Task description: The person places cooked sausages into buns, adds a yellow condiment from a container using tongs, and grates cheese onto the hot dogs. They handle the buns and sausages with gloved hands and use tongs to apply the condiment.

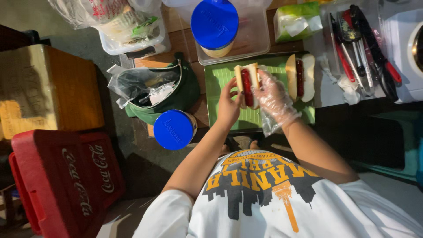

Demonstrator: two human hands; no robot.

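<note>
Over the green tray [220,77], two hands hold a bun [247,81] with a red sausage in it. The left hand [228,108] is bare and cups the bun from below, fingers closed on it, so the bun stays open side up. The right hand [275,99] wears a thin clear glove, likely to keep the food clean. Its fingers rest on the bun's right side, holding it too.

A second bun [301,76] with a sausage lies flat on the tray, just to the right, as if set aside.

A jar with a round blue lid [215,23] sits in a clear box behind the tray. Another blue-lid jar [174,129] stands near the left arm, beside a green bag [172,94] with plastic in it. Tongs [361,53] with red and black handles lie in a tub on the right, close at hand. A red crate [66,176] with white curly writing sits low on the left.
</note>
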